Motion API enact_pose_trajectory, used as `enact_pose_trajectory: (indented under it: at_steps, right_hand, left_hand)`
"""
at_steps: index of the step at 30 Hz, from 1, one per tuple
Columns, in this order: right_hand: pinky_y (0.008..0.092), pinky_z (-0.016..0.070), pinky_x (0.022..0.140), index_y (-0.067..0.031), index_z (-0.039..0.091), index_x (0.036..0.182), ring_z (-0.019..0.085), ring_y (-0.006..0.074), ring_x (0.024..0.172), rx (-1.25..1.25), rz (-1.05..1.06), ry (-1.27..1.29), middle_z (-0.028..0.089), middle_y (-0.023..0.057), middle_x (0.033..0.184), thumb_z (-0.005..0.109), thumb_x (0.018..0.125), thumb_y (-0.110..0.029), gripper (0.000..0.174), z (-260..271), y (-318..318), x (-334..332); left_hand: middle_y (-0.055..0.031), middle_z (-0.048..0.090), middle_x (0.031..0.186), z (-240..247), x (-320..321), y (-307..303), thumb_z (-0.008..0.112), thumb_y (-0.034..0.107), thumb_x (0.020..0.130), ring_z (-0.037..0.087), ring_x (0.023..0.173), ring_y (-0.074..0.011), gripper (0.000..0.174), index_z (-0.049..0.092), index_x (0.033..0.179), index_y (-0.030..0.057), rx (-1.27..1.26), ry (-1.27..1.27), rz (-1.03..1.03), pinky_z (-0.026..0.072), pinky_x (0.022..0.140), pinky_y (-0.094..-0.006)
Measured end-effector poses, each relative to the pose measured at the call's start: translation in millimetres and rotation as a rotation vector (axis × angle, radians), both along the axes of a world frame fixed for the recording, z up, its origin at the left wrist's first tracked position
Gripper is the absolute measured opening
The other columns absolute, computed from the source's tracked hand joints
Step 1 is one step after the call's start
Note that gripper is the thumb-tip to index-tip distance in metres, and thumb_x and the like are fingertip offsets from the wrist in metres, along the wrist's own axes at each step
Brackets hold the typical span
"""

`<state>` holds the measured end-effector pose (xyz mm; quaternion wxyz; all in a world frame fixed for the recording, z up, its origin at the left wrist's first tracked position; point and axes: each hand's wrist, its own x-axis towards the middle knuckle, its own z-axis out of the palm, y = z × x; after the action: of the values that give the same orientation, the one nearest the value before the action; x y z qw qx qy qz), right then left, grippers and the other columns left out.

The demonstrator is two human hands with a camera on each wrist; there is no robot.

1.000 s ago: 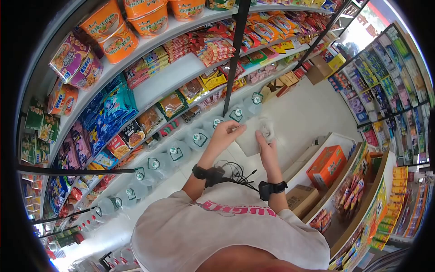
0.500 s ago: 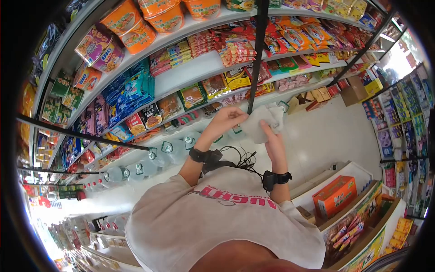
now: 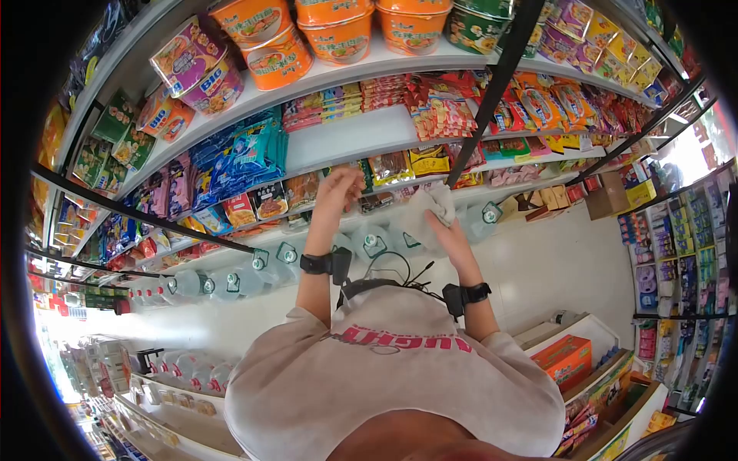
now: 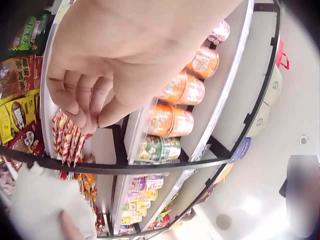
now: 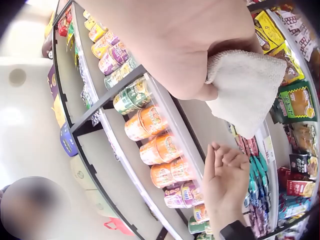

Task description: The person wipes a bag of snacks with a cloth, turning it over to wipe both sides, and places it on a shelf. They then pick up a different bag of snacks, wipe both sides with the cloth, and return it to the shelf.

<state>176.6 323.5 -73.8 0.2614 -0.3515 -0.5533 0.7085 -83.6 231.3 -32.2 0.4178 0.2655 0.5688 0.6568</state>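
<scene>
My left hand (image 3: 337, 194) is raised before the snack shelf, its fingers loosely bent with nothing visible in them; the left wrist view shows its thumb close to the fingertips. To its right, my right hand (image 3: 452, 237) grips a pale, crumpled cloth (image 3: 430, 206). In the right wrist view the cloth (image 5: 246, 89) hangs from between the thumb and fingers of the right hand (image 5: 200, 42). The left hand (image 5: 227, 182) is apart from it, palm in view. A gap on the shelf (image 3: 346, 140) lies between blue packets and red ones.
Orange noodle tubs (image 3: 336, 38) stand on the upper shelf, and a black upright (image 3: 496, 92) crosses the shelf fronts. Large clear bottles (image 3: 373, 242) line the floor below. Black cables (image 3: 411, 280) lie near my chest. An orange box (image 3: 565, 361) sits in the low rack at right.
My left hand has moved away from the cloth, to the left and up. The right hand has lifted the cloth nearer the shelves. The head view has shifted, showing more of the left side.
</scene>
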Motion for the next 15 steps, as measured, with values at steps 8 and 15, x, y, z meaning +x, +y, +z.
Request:
enact_pose_trajectory:
  at_steps: [8, 15]
  right_hand:
    - [0.0311, 0.0504, 0.084, -0.0012, 0.058, 0.127, 0.062, 0.0147, 0.096, 0.364, 0.258, 0.029, 0.067, 0.0060, 0.108, 0.060, 0.097, -0.035, 0.045, 3, 59, -147]
    - [0.0388, 0.0489, 0.085, 0.0065, 0.062, 0.112, 0.065, 0.0329, 0.098, 0.982, 0.084, -0.126, 0.067, 0.0255, 0.102, 0.056, 0.099, -0.037, 0.046, 24, 130, -296]
  left_hand:
    - [-0.0076, 0.066, 0.098, -8, -65, 6, 0.054, 0.020, 0.099, 0.062, 0.085, -0.0142, 0.027, 0.063, 0.115, 0.0012, 0.200, -0.114, 0.072, 0.0482, 0.071, -0.0267]
    - [-0.0126, 0.066, 0.108, -38, -130, 43, 0.055, 0.020, 0.095, 0.065, 0.099, -0.0226, 0.035, 0.059, 0.121, -0.0041, 0.253, -0.172, 0.147, 0.0517, 0.083, -0.0309]
